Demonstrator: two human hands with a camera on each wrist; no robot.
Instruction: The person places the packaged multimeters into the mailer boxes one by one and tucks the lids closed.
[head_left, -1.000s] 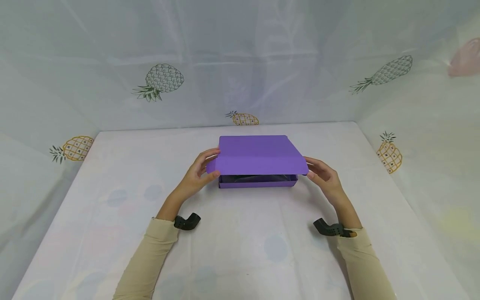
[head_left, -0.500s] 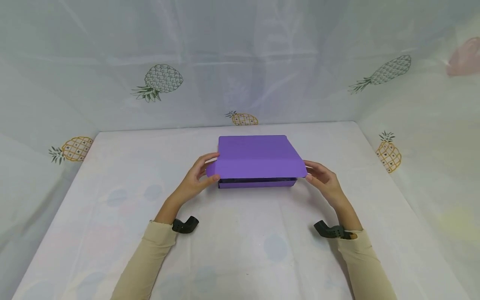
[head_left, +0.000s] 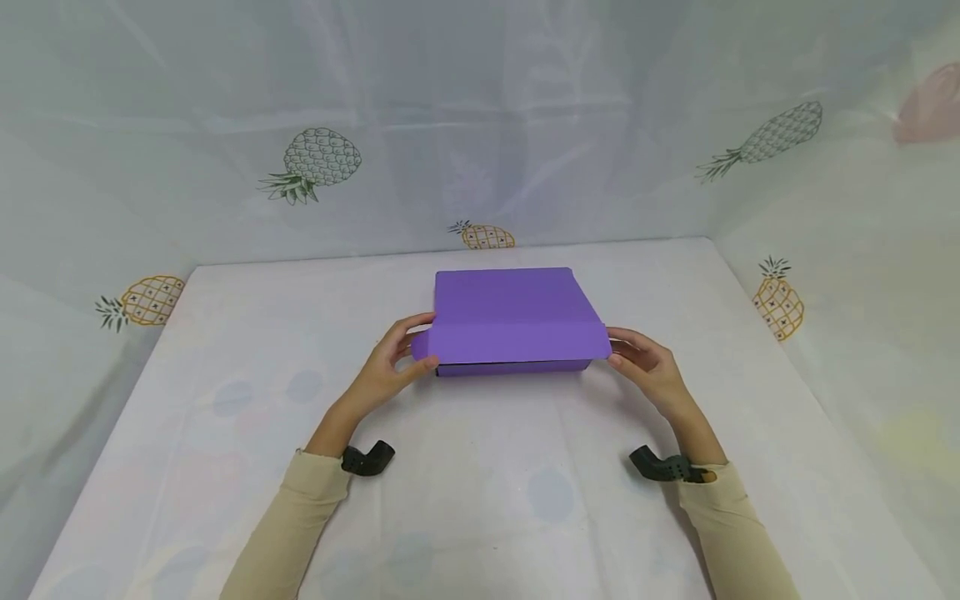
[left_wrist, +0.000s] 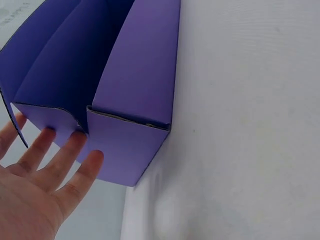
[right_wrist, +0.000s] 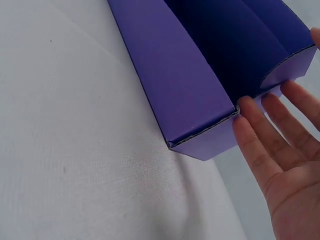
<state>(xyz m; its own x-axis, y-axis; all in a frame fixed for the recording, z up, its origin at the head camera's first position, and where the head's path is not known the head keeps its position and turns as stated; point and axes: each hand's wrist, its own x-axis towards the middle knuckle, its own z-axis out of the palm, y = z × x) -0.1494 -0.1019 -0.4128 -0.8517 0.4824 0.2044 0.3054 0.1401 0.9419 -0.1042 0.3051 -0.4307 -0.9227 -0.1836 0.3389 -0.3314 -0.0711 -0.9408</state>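
Note:
A purple cardboard box (head_left: 555, 367) lies on the white-covered table. Its hinged lid (head_left: 517, 296) slopes down over it, with a narrow dark gap at the front. My left hand (head_left: 386, 367) is at the lid's left side, thumb by the front corner; in the left wrist view its extended fingers (left_wrist: 62, 155) touch the side flap (left_wrist: 47, 116). On the other side, my right hand (head_left: 652, 371) has its thumb near the front right corner. Fingertips (right_wrist: 245, 104) of that hand meet the box's side wall (right_wrist: 210, 145) and lid flap in the right wrist view. The interior looks dark.
A white cloth covers the table (head_left: 487, 500). Behind it hangs a pale sheet (head_left: 480, 150) printed with pineapples, which also runs along both sides. Black curved devices, one on the left wrist (head_left: 367, 458) and one on the right (head_left: 660, 465), sit below the hands.
The lid's front edge has come down toward the box, narrowing the front gap and hiding the black content seen earlier. Both hands have lowered slightly with it.

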